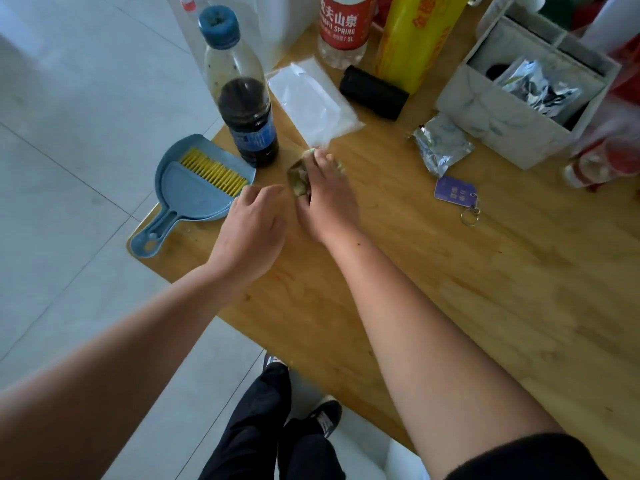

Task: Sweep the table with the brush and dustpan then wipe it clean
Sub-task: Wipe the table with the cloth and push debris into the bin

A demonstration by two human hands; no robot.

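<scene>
Our right hand point(325, 195) lies flat on the rag point(299, 178), fingers pressing it down rather than pinching, near the table's point(450, 289) left edge. Our left hand point(249, 223) hangs loose and empty just beside the dustpan point(183, 199), brush point(214, 171) inside it, at the left corner. We'd keep even pressure and wipe toward that corner.

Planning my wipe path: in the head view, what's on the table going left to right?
Left to right: blue dustpan holding the yellow brush → dark bottle → right hand on the rag → black roll → foil packet → grey box.
</scene>
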